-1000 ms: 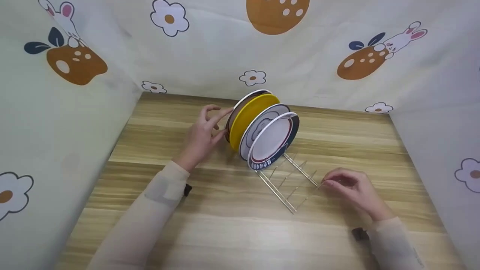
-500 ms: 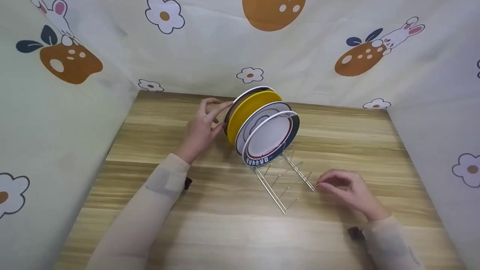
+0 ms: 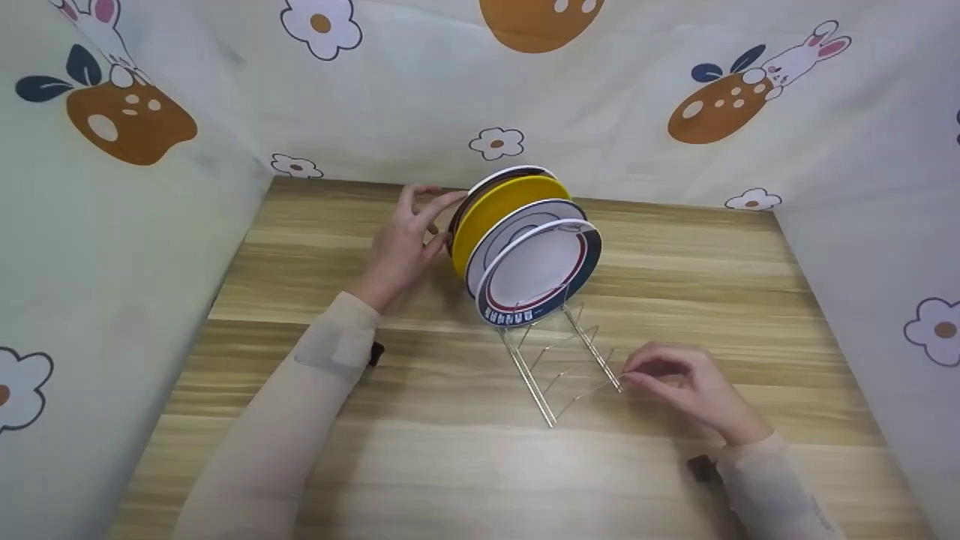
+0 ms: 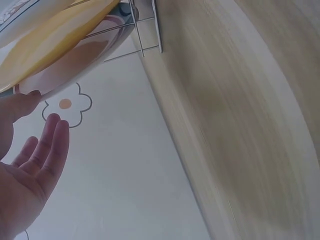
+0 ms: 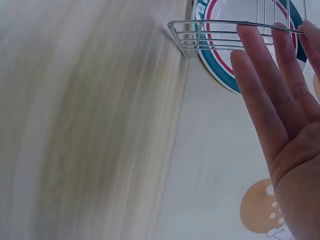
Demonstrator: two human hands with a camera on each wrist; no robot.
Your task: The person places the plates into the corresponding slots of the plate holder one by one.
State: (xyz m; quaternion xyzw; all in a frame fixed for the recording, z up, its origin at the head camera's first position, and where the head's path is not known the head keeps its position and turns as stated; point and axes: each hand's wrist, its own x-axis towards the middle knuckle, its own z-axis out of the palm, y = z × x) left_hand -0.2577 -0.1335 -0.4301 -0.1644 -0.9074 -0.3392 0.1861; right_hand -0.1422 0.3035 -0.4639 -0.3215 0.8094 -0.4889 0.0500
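Several round plates stand on edge in a wire plate rack (image 3: 532,375). The frontmost is white with a navy and red border (image 3: 536,270); behind it come a white plate with line drawings (image 3: 484,259), a yellow plate (image 3: 487,214) and a darker one with a white rim (image 3: 499,178). My left hand (image 3: 401,247) touches the rearmost plate's left edge with thumb and index finger spread apart; its other fingers are free in the left wrist view. My right hand (image 3: 679,386) pinches the rack's near end wire. In the right wrist view its other fingers (image 5: 267,100) extend beside the wire.
The rack stands on a wood-grain tabletop (image 3: 442,457). Pale fabric walls (image 3: 360,112) printed with flowers, rabbits and orange fruit enclose the back and both sides. The rearmost plate is close to the back wall.
The rack has turned, its near end swinging left along with my right hand. The plates have turned with it, so the front one faces the camera more. My left hand stays at the rearmost plate.
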